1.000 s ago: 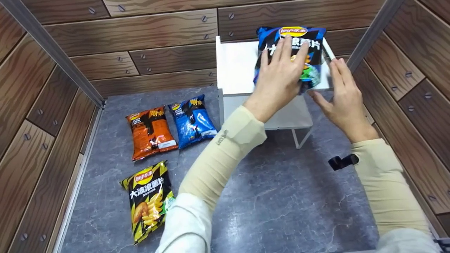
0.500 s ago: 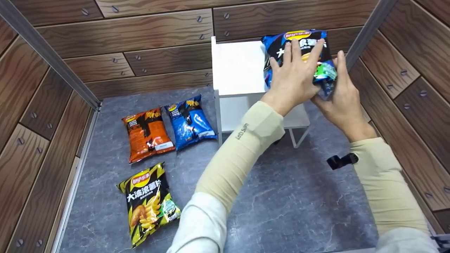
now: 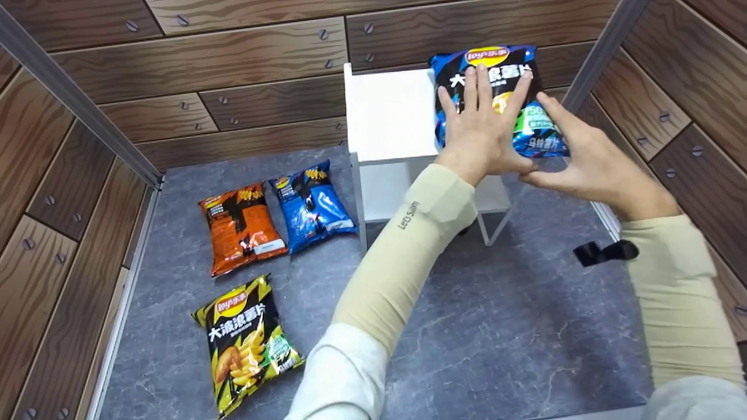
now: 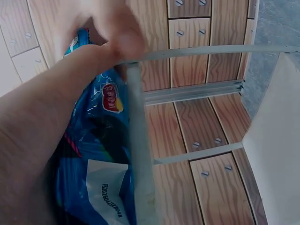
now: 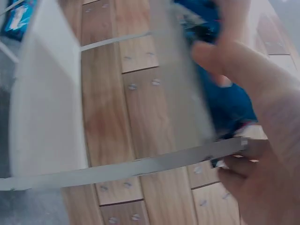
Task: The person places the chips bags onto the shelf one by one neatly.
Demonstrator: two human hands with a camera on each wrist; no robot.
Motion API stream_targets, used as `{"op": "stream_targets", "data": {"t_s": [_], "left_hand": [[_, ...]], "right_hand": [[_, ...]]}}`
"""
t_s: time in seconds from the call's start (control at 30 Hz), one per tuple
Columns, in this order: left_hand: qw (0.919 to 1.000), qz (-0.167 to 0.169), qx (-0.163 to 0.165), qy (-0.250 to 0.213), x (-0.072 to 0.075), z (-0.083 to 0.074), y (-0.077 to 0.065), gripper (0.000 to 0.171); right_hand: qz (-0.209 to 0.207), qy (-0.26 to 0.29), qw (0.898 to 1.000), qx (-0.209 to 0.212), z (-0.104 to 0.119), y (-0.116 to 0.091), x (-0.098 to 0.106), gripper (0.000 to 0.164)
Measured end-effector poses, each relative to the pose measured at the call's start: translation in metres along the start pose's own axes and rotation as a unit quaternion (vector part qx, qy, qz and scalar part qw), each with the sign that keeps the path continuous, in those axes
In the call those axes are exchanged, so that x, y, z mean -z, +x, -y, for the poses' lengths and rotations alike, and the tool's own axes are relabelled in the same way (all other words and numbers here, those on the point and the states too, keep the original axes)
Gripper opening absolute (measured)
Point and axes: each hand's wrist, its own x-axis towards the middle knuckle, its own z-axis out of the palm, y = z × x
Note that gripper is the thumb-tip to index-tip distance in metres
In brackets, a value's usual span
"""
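A blue and black bag of chips [image 3: 502, 84] lies on the right part of a white shelf's top [image 3: 391, 111]. My left hand [image 3: 481, 128] rests on the bag's front, fingers spread straight. At the bag's right edge is my right hand [image 3: 595, 163], its fingertips touching the side and its thumb stretched toward the left thumb below the bag. In the left wrist view the same bag [image 4: 110, 145] shows its back with a printed white patch, beside a shelf bar [image 4: 140, 150].
On the grey marbled floor [image 3: 455, 326] left of the shelf lie an orange bag [image 3: 242, 227], a blue bag [image 3: 313, 207] and a yellow and black bag [image 3: 245, 344]. The shelf has a lower board [image 3: 388, 186] and thin legs. Wood-patterned walls [image 3: 262, 52] enclose the area.
The bag has shifted slightly right on the shelf top and now lies flatter. My left hand has moved right with it. My right hand has turned, its wrist swinging outward to the right.
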Motion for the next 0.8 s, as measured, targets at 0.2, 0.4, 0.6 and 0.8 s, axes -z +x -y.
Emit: {"op": "stream_targets", "data": {"t_s": [0.2,0.4,0.6,0.8], "left_hand": [[0.9995,-0.027,0.013,0.007,-0.003,-0.005,0.001,0.137],[0.9984,-0.056,-0.006,-0.012,-0.008,-0.003,-0.001,0.138],[0.9912,-0.088,-0.058,-0.08,-0.014,0.005,-0.003,0.131],[0.9759,-0.109,-0.102,-0.16,-0.014,0.011,-0.002,0.124]], "right_hand": [[0.063,-0.024,0.997,-0.033,0.012,0.007,0.012,0.109],[0.01,-0.063,0.997,-0.041,0.021,0.013,-0.004,0.101],[-0.062,-0.076,0.995,-0.01,0.021,0.013,-0.017,0.101],[-0.084,-0.1,0.991,-0.008,0.019,0.016,-0.019,0.093]]}}
